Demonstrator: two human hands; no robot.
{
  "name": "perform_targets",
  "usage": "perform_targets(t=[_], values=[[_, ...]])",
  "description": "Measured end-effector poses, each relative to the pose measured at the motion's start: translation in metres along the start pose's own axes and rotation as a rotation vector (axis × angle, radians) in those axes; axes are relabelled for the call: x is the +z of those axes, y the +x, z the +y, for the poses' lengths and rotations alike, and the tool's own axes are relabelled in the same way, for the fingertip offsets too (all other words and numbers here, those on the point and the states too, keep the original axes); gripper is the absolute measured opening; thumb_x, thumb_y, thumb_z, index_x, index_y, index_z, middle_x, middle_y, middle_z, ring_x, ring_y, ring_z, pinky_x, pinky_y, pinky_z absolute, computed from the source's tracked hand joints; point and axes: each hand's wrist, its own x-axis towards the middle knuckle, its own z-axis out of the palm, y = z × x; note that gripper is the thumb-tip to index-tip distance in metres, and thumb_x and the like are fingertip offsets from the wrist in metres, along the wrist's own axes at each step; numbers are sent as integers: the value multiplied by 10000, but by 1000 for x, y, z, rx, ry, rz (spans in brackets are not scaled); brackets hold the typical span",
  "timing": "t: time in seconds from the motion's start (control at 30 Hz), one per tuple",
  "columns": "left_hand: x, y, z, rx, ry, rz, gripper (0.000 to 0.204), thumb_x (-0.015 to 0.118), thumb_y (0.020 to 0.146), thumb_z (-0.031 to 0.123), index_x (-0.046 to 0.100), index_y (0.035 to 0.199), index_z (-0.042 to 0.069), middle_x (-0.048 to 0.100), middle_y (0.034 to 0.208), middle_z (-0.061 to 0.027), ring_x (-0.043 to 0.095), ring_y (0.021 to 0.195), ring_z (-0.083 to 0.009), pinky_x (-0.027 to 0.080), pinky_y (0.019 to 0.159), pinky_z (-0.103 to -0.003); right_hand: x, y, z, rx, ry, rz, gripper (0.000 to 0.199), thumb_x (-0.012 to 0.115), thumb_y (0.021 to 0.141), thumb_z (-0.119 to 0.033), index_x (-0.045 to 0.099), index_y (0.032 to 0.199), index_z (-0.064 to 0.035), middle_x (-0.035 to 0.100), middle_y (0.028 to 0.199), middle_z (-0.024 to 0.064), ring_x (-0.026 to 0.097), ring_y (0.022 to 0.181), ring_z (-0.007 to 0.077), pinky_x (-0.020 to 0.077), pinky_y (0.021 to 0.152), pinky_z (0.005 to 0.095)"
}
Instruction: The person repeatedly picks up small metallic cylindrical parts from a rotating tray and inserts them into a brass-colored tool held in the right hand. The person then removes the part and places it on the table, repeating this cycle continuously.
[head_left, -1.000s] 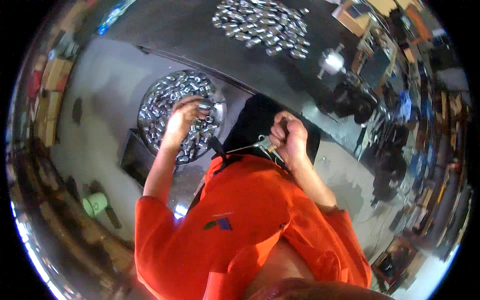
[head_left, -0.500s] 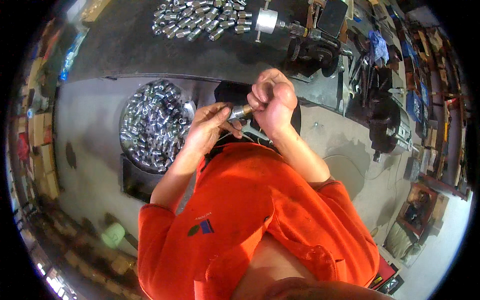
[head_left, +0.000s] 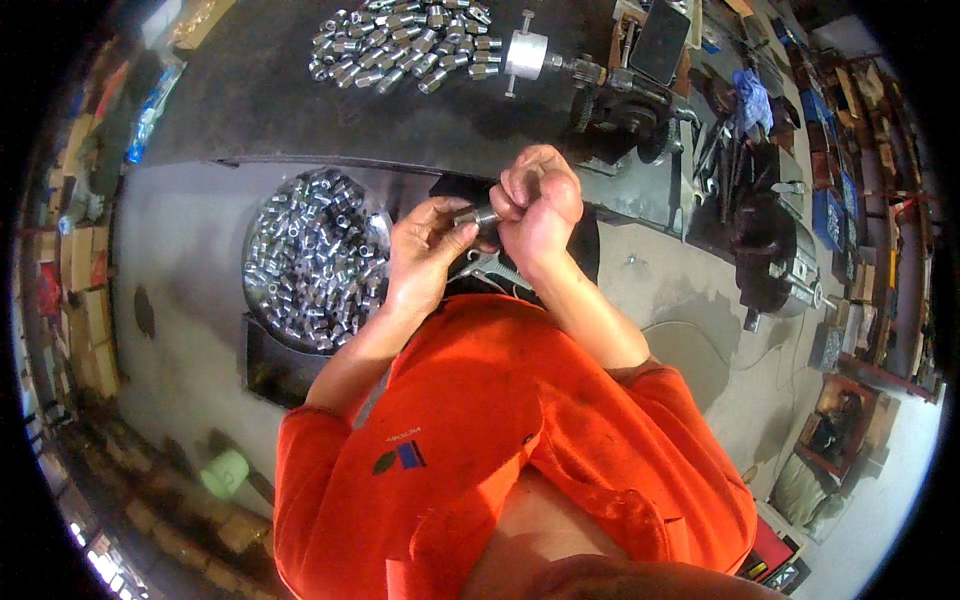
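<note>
Between my two hands, in front of the orange shirt, is a short cylindrical metal fitting (head_left: 478, 215). My left hand (head_left: 425, 250) is closed round its left end, thumb below and fingers above. At the fitting's right end my right hand (head_left: 542, 215) is closed, its fingertips pinched together; whatever they grip there is hidden by the fingers. Below the hands, a grey metal tool (head_left: 490, 268) lies over dark cloth near my lap, partly covered by the left hand and shirt.
A round tub (head_left: 247, 290) full of shiny metal fittings stands at the left on a dark box (head_left: 270, 370). On the dark workbench (head_left: 230, 110) lies a pile of similar fittings (head_left: 405, 45), beside a geared device with a white cylinder (head_left: 527, 55). Several hand tools (head_left: 715, 165) lie farther right.
My left hand has rolled the fitting slightly and now wraps it with the fingers on top. Both hands have shifted a little; the right stays closed at the fitting's end.
</note>
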Motion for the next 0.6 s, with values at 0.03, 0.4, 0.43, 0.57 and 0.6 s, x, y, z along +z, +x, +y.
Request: perform_targets(t=[0.03,0.4,0.43,0.57,0.6], values=[[-1,2,2,2,51,-14,207,564,765,-52,498,961,-54,579,832,-120,600,691,-198,509,652,-288,-3,3,1,32,31,-12,137,362,685,-83,475,735,-22,336,506,21,265,446,93,213,403,223],[-25,21,3,771,892,-36,188,638,617,-73,569,781,-10,610,813,-136,599,840,-277,426,887,-407,-27,19,-15,132,116,329,122,356,768,-111,466,783,-58,305,534,6,251,465,103,212,401,228],[-36,30,3,688,954,-30,197,647,615,-59,570,786,-1,611,812,-130,598,845,-271,418,895,-404,-35,15,-14,154,83,292,126,351,773,-119,464,779,-63,296,530,2,244,464,102,206,402,231],[-49,101,35,657,1191,35,234,670,627,23,590,848,25,612,814,-122,597,810,-262,461,753,-352,-40,-5,-2,325,62,212,118,351,764,-121,455,772,-66,287,526,6,232,458,102,203,407,238],[-49,126,46,576,1202,19,233,670,640,34,592,859,17,618,851,-120,599,821,-234,463,729,-346,-42,-7,2,351,55,206,118,350,759,-114,454,772,-61,285,525,8,229,456,103,204,408,238]])
